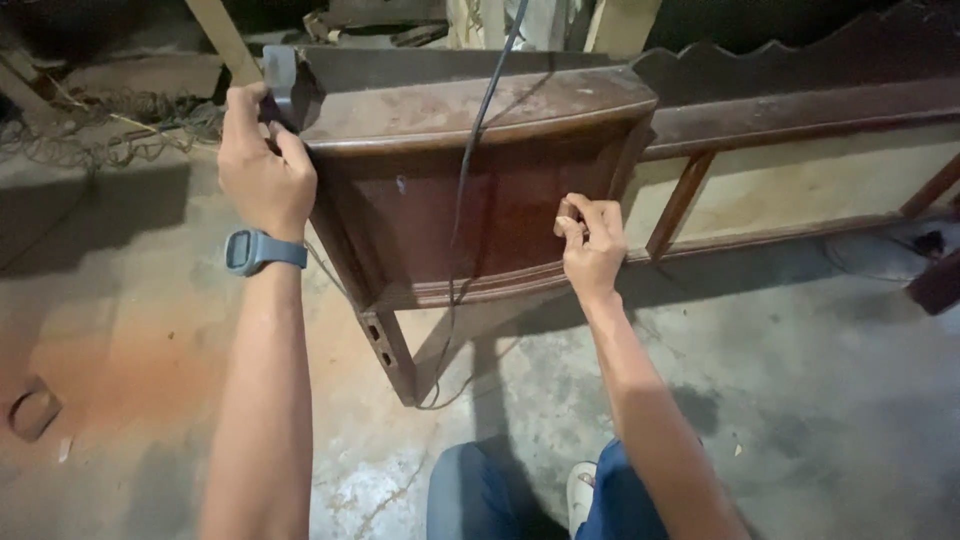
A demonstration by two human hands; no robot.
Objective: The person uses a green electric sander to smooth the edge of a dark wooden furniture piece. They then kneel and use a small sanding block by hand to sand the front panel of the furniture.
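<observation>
At the bottom centre of the frame the person's knees (500, 495) in blue trousers showed above a stained concrete floor (800, 400), with a rust-coloured patch toward the lower left.

Just above, at mid-frame right, the right hand (592, 245) was pinched shut on something small and pale held flat against the dark front panel (500, 215) of a wooden furniture piece; what the fingers held could not be made out. A black cable (470, 160) hung down across that panel from the top of the frame to the floor.

At upper left the left hand (262, 165), with a blue watch (255, 250) on the wrist, was clenched around the panel's upper left corner, steadying it.

The panel stood on its edge on the floor in the centre of the frame, its leg (392, 350) with two slots pointing down. Judging from its surface, still dark and blotchy over most of its width, the work on it looked far from finished.

Behind it, at upper right, a long frame (800, 170) with pale backing leaned, and tangled wire (110, 140) lay at upper left.
</observation>
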